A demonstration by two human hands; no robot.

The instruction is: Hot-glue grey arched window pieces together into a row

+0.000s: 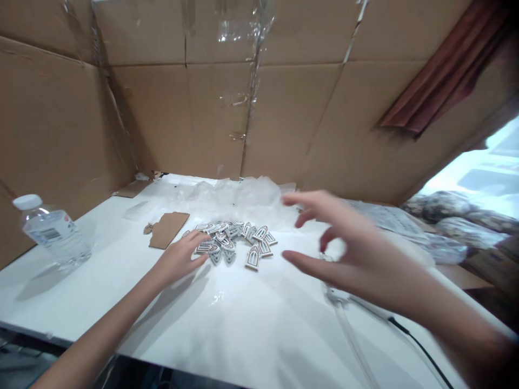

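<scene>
Presently I see both hands out over the white table (243,335), with the pile of arch-shaped pieces (233,237) lying between them, closer to the left one. The left hand (180,259) lies low at the left edge of the pile. Its fingers are curled and the fingertips (201,241) touch the nearest pieces. From my view I cannot tell whether it pinches one or only rests on them. The right hand (348,251) hovers above the table to the right of the pile, clear of it. It is spread wide, thumb below and fingers above, and I see nothing held. This hand is blurred, so I cannot make out finer detail. Its forefinger points left toward the far side of the pile. One stray piece (253,258) lies at the near right rim of the pile, the nearest piece to the right thumb but not touching it.

On the far side of the pile lies crumpled clear plastic sheeting (239,192). A cardboard scrap (168,229) lies flat just left of the pile, beyond the left hand. A water bottle (51,232) leans at the far left of the table, well apart from both hands. A black cable (419,348) runs along the near right under the right forearm. Cardboard walls (182,108) close off the far side.
</scene>
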